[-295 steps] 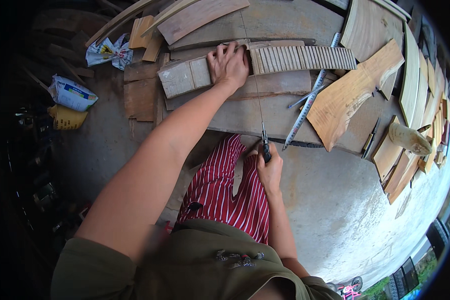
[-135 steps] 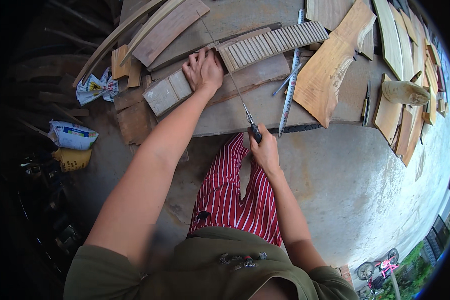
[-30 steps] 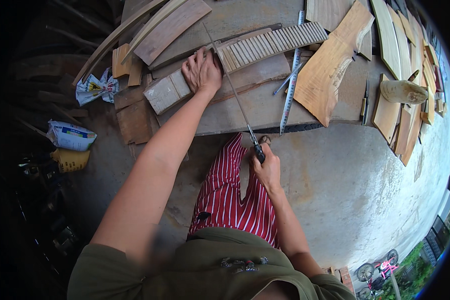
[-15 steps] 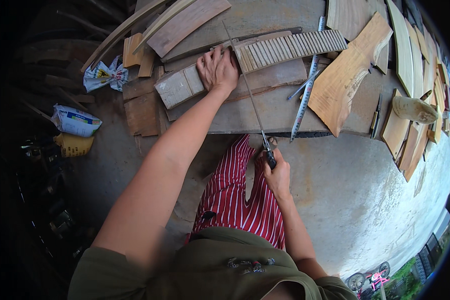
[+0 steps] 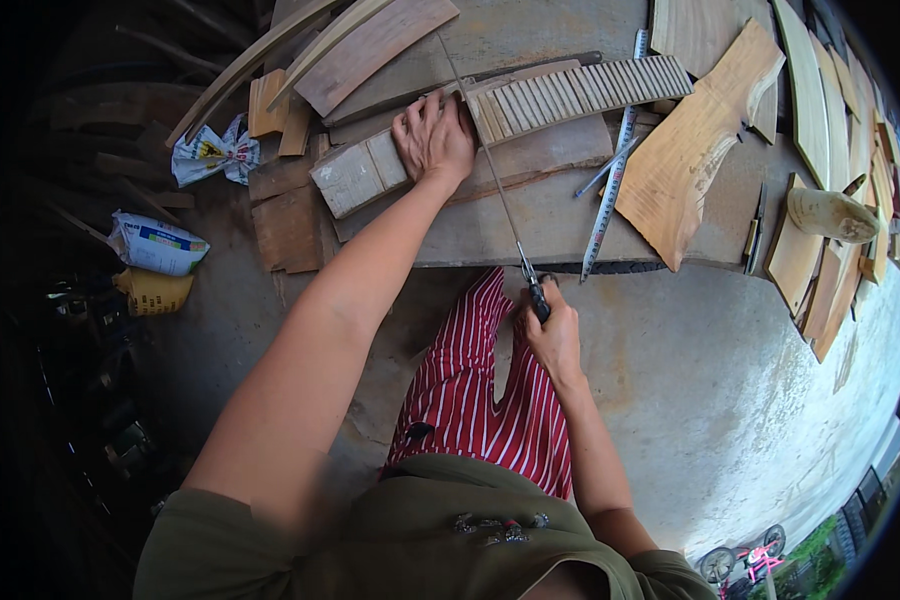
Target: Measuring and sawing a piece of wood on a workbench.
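Observation:
My right hand is closed round the black handle of a handsaw, below the bench's near edge. The long thin blade runs up and left across a wooden strip cut with a row of close parallel slots. Just left of the blade, my left hand presses on the strip, fingers bent over its far side. The strip's unslotted, pale left end sticks out beyond my wrist. Under it lies a flat brown board. How deep the blade sits in the wood cannot be made out.
A tape measure and a blue pen lie right of the strip. Beyond them are an irregular board, a dark slim tool and a log piece. Curved boards lie far left; bags rest lower left.
The handsaw and my right hand have moved slightly away from me, up and left along the blade's line. My left hand and the strip stay in place.

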`<act>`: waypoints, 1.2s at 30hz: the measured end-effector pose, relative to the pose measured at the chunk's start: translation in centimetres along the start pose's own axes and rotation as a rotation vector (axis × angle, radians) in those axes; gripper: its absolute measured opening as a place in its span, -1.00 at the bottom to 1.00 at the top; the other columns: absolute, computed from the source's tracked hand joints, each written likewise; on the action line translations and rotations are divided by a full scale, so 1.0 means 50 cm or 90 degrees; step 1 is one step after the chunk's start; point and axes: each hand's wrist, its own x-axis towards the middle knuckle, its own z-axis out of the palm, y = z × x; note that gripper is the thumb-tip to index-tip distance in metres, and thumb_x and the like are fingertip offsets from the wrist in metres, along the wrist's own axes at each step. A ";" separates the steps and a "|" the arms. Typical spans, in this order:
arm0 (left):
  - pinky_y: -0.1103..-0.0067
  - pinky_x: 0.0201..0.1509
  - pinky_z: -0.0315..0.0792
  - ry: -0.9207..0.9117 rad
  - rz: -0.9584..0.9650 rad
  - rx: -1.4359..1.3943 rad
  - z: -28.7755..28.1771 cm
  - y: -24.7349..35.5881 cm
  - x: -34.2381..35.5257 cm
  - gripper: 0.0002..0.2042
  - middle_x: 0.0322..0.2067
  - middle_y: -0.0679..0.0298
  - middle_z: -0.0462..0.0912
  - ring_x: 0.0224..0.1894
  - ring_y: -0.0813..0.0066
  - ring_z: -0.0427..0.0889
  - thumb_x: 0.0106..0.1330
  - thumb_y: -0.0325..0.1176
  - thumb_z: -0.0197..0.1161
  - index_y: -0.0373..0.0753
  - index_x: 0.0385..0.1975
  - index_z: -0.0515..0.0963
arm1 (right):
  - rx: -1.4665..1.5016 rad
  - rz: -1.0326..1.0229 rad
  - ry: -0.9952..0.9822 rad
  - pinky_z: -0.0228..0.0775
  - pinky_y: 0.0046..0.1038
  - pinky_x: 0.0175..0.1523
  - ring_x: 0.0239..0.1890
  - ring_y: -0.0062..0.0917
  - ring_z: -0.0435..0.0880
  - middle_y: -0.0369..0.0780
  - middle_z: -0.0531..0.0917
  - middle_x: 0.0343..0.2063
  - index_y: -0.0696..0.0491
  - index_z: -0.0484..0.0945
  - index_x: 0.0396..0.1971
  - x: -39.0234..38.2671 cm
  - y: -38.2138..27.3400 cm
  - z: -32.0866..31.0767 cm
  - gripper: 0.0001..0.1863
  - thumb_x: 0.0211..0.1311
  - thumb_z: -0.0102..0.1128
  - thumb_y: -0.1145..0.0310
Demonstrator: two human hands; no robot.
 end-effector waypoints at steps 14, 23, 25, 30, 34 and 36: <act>0.29 0.36 0.07 -0.025 -0.001 0.013 -0.013 0.009 0.002 -0.65 0.17 0.39 0.53 0.24 0.33 0.39 0.40 -0.21 0.05 -0.08 0.13 0.55 | 0.058 -0.032 0.025 0.38 -0.04 -0.30 -0.39 0.16 0.58 0.14 0.54 -0.60 0.18 0.45 -0.37 0.049 -0.030 0.005 -0.76 0.35 0.15 0.29; 0.27 0.38 0.03 -0.003 0.005 0.002 -0.006 0.011 0.007 -0.68 0.15 0.34 0.56 0.24 0.32 0.39 0.37 -0.17 0.09 -0.04 0.03 0.62 | 0.033 -0.035 0.003 0.40 -0.04 -0.26 -0.37 0.16 0.60 0.16 0.57 -0.57 0.19 0.46 -0.36 0.078 -0.030 -0.002 -0.77 0.33 0.16 0.31; 0.27 0.38 0.03 -0.014 0.010 0.007 -0.005 0.014 0.005 -0.67 0.15 0.34 0.56 0.24 0.32 0.39 0.37 -0.16 0.09 -0.04 0.04 0.62 | 0.027 -0.035 0.023 0.40 -0.03 -0.26 -0.37 0.16 0.60 0.17 0.57 -0.56 0.19 0.46 -0.36 0.116 -0.047 0.011 -0.76 0.34 0.16 0.30; 0.30 0.36 0.08 -0.012 -0.001 0.014 -0.008 0.000 -0.002 -0.64 0.17 0.40 0.53 0.20 0.35 0.42 0.34 -0.24 0.09 -0.10 0.10 0.57 | 0.051 -0.026 0.022 0.39 -0.03 -0.28 -0.38 0.16 0.60 0.15 0.56 -0.57 0.17 0.46 -0.34 0.060 -0.021 0.025 -0.80 0.31 0.17 0.34; 0.30 0.36 0.07 -0.022 -0.013 0.008 -0.019 0.010 0.003 -0.65 0.17 0.40 0.53 0.20 0.35 0.42 0.35 -0.24 0.08 -0.09 0.10 0.57 | 0.082 -0.003 0.008 0.41 -0.27 -0.28 -0.56 -0.19 0.47 0.01 0.46 -0.60 0.19 0.48 -0.34 0.003 -0.004 -0.001 -0.87 0.30 0.17 0.43; 0.30 0.36 0.08 -0.024 -0.008 0.016 -0.022 0.011 0.004 -0.65 0.17 0.40 0.53 0.21 0.35 0.41 0.34 -0.25 0.09 -0.09 0.10 0.57 | 0.077 0.014 0.002 0.41 -0.26 -0.27 -0.54 -0.14 0.49 0.03 0.48 -0.58 0.20 0.49 -0.33 0.030 -0.011 0.006 -0.85 0.31 0.17 0.41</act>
